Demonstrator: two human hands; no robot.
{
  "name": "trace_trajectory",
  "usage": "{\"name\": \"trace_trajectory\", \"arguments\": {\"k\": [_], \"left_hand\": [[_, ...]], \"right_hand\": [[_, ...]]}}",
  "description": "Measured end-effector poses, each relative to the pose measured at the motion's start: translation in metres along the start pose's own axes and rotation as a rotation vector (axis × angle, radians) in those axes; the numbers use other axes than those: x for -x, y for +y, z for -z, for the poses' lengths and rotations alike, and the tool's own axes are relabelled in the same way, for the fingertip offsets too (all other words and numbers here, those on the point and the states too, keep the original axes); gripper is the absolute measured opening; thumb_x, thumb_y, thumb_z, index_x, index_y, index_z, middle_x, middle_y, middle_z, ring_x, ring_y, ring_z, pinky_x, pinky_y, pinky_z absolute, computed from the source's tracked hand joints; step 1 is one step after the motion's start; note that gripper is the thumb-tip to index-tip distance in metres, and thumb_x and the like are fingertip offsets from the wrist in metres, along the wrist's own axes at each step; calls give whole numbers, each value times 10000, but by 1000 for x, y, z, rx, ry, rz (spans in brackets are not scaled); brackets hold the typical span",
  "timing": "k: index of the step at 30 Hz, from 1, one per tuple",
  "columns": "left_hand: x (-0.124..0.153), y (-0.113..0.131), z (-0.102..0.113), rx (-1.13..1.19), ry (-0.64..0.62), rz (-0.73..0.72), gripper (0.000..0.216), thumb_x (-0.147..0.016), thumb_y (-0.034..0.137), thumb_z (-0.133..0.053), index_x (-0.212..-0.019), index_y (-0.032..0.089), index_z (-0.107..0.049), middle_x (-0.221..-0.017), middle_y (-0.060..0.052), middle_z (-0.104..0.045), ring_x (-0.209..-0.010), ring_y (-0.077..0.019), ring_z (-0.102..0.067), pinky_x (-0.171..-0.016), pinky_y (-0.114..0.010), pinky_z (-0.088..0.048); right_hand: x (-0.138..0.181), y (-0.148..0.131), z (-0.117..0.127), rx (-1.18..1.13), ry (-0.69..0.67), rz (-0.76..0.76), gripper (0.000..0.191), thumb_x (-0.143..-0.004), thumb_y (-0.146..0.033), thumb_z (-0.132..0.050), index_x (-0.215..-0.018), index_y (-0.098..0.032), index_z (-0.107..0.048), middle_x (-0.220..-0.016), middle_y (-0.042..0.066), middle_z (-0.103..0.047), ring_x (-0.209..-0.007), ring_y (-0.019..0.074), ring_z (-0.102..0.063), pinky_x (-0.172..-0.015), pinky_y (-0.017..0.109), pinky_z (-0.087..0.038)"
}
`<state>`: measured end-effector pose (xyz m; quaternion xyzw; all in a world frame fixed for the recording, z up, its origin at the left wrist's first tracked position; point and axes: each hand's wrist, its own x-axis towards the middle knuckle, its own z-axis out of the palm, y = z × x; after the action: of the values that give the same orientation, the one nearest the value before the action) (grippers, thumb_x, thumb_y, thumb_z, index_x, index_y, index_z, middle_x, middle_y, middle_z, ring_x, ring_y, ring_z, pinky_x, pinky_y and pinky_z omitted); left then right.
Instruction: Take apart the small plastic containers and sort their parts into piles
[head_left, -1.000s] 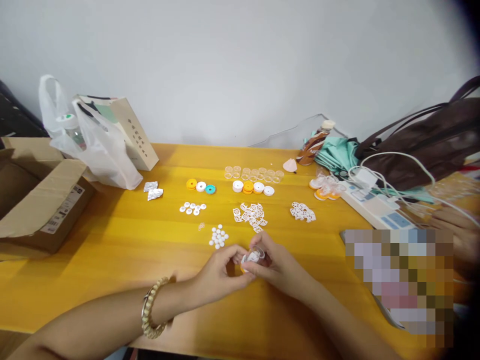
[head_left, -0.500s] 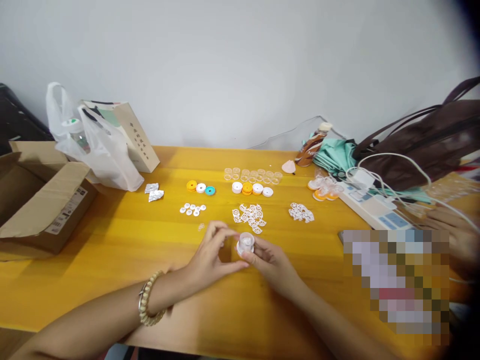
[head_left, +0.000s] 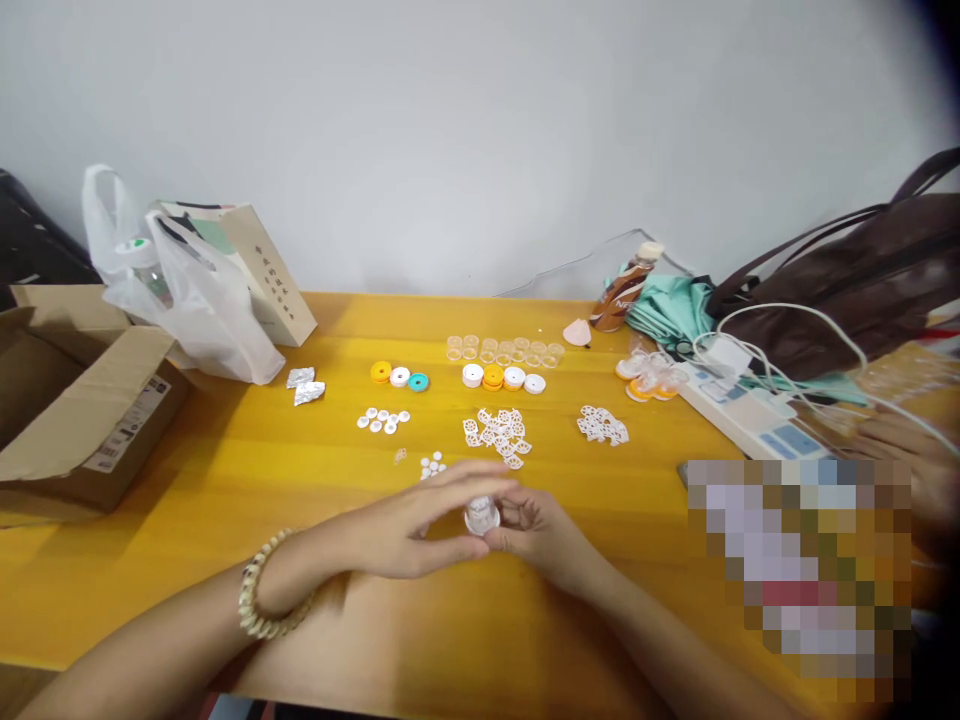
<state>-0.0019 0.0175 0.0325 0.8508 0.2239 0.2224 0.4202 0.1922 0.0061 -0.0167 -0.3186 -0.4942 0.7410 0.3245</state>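
Observation:
A small clear plastic cup (head_left: pixel 481 516) with a white rim at its base is between my hands, above the near part of the table. My right hand (head_left: pixel 544 535) grips its right side between thumb and fingers. Over the cup's top stretch the straight fingers of my left hand (head_left: pixel 420 525), with the thumb apart below, near the cup's base; contact is unclear. Just beyond that hand lie small white round pieces (head_left: pixel 433 462), partly hidden by it. White fan-shaped openwork pieces (head_left: pixel 501 430) lie farther off.
Clear cups (head_left: pixel 502 350) stand in a row at the back, behind white and orange round parts (head_left: pixel 493 376). A cardboard box (head_left: pixel 127 430) and a plastic bag (head_left: pixel 214 320) are at left. A power strip (head_left: pixel 742 405) and another person's hand (head_left: pixel 911 460) are at right.
My left hand has flattened, its fingers moving over the cup's top. The cup has shifted slightly down and left with my right hand. White round pieces beyond my left hand have come into view.

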Motion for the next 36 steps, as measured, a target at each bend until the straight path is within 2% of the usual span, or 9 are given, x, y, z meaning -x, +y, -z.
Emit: {"name": "trace_trajectory", "arguments": {"k": [3,7,11,13,16,19,26,32,36], "left_hand": [[-4,5,8,-42,-50,-7,406,-902,106,-426,-1270,267,-487,-1253,-75,-536,-1129,-158,-521,-969,-322,-430],[-6,0,-1,-246,171,127,202,-851,275,-568,-1024,190,-627,-875,-48,-639,-788,-136,-593,-714,-260,-486],[-8,-1,-6,-375,277,279,287,-815,434,-586,-793,152,-636,-648,-9,-600,-558,-104,-537,-537,-226,-438],[-9,5,2,-393,210,256,315,-804,455,-594,-883,154,-642,-731,-39,-634,-627,-136,-580,-579,-255,-476],[-12,18,20,-283,-36,63,508,-813,338,-620,-1282,221,-465,-1175,-105,-581,-1037,-216,-570,-851,-333,-494],[-14,26,32,-197,-189,-51,465,-895,143,-460,-1339,269,-403,-1266,-86,-529,-1140,-186,-518,-950,-330,-450],[-13,24,50,-300,41,162,229,-879,323,-518,-1029,192,-630,-883,-42,-665,-746,-131,-612,-682,-248,-501],[-39,-31,111,-544,411,340,311,-827,311,-542,-1077,132,-591,-1048,-100,-641,-888,-192,-612,-776,-320,-497],[-69,-85,132,-641,408,440,385,-760,175,-553,-1140,114,-537,-1051,-113,-624,-928,-210,-594,-853,-346,-463]], "right_hand": [[-2,2,3,56,41,8,288,-598,-266,-789,-827,-179,-638,-728,-32,-619,-702,118,-565,-697,242,-438],[-2,6,1,173,158,38,343,-605,-289,-780,-898,-192,-632,-777,-13,-658,-735,145,-605,-730,268,-474],[-1,7,-4,214,226,69,379,-606,-304,-777,-938,-208,-620,-850,9,-668,-778,160,-617,-744,281,-495],[0,5,-4,174,190,62,333,-617,-305,-770,-897,-202,-621,-794,-5,-653,-731,142,-605,-705,263,-488],[1,1,-2,79,100,57,275,-616,-293,-772,-811,-180,-617,-720,-25,-621,-694,121,-580,-685,248,-464],[0,-1,0,36,65,33,300,-567,-273,-801,-773,-170,-610,-719,-27,-620,-700,122,-574,-687,250,-453],[-1,6,-2,91,177,-27,419,-555,-248,-811,-903,-195,-584,-733,-35,-646,-689,119,-595,-732,274,-467],[-3,15,1,65,177,20,436,-608,-265,-781,-991,-216,-578,-809,-18,-638,-737,122,-600,-767,290,-487],[-7,18,3,116,184,106,307,-623,-311,-767,-869,-208,-613,-912,19,-633,-830,146,-601,-795,296,-490]]}}
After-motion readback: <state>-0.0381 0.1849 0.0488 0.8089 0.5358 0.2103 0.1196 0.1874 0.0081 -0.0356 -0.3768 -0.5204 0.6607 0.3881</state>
